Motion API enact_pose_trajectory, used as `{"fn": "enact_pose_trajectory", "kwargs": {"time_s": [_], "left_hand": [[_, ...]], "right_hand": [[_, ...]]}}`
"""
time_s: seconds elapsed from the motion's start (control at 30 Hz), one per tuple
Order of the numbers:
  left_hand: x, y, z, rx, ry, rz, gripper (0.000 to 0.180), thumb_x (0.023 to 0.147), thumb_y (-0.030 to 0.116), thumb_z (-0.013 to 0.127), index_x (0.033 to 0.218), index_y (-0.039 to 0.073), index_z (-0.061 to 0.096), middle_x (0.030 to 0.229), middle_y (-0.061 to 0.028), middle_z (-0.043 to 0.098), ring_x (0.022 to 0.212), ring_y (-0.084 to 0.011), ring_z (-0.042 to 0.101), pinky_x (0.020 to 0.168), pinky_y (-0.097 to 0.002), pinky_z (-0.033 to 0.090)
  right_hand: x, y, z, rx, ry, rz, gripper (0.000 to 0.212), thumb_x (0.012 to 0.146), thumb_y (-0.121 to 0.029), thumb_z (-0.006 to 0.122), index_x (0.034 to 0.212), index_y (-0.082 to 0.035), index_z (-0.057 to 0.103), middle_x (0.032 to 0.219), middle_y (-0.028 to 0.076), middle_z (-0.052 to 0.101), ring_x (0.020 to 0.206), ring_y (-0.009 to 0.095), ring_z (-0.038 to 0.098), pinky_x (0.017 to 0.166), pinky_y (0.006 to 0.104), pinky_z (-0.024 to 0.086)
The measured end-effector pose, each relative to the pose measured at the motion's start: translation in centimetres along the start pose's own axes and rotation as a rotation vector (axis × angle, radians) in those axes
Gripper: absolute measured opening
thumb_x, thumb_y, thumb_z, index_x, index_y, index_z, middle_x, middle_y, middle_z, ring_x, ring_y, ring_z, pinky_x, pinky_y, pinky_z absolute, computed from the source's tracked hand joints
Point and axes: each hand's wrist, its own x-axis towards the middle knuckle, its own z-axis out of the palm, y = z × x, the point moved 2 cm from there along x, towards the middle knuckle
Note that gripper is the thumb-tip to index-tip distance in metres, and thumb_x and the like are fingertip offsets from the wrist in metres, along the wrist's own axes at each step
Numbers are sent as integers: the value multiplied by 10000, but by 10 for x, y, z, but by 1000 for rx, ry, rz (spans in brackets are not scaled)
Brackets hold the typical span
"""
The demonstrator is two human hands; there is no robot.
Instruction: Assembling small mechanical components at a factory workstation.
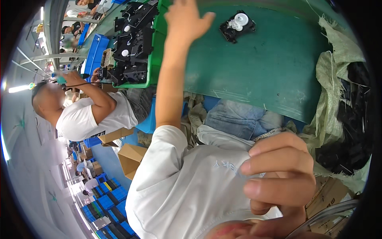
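Showing a loose, unclenched left hand [186, 22] at the top edge, thumb splayed wide, fingers partly out of frame! And the right hand [284, 161], looming close, fingers curled; can't tell whether gripping anything. Lying right of the left hand, on the green desk [250, 75]: a black assembly [238, 28] with a white gear [241, 19]. Just left of that hand, a green crate [157, 53] packed with black parts [133, 51]. Further out, a woven sack [331, 75] at right, a co-worker [89, 117] in white at left.

My green tabletop [258, 75] looks smooth and scratched; the geared part [236, 26] is black and white plastic. My shirt [199, 179] is smooth cloth, the sack [328, 91] rough weave, the crate [157, 44] smooth plastic, the box [131, 159] matt cardboard.
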Motion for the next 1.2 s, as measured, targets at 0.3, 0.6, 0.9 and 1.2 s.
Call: {"fn": "enact_pose_trajectory", "kwargs": {"time_s": [0.3, 0.6, 0.9, 1.2], "left_hand": [[35, -154, 3, 330, 174, -155, 571, 734, 359, 717, 1198, 76, 539, 1141, -175, 605, 1055, -424, 561, 868, -511, 439], [37, -188, -33, 261, -18, 89, 599, 755, 302, 701, 1300, 162, 496, 1060, -164, 659, 940, -389, 627, 832, -480, 476], [-74, -49, -76, -522, 98, 183, 534, 782, 148, 638, 1274, -14, 512, 986, -180, 667, 784, -309, 634, 706, -380, 505], [-145, 57, -29, -696, 279, 463, 540, 733, -5, 691, 1255, -21, 554, 1106, -166, 648, 871, -278, 655, 758, -341, 532]], "right_hand": [[-34, 30, -23, 87, -245, 57, 289, 801, -96, 549, 1068, 1, 605, 879, 184, 642, 663, 231, 543, 621, 353, 475], [-38, 77, -25, 102, -134, 583, 259, 791, -16, 547, 1029, 24, 638, 934, 141, 644, 775, 212, 566, 738, 300, 476], [-52, 145, 6, 385, 347, 832, 444, 921, -250, 481, 1284, 4, 517, 1161, 155, 618, 1038, 248, 573, 925, 364, 427], [-63, 160, -23, 589, 761, 732, 370, 929, -344, 435, 1077, -51, 607, 949, 140, 618, 863, 226, 573, 815, 367, 462]]}}
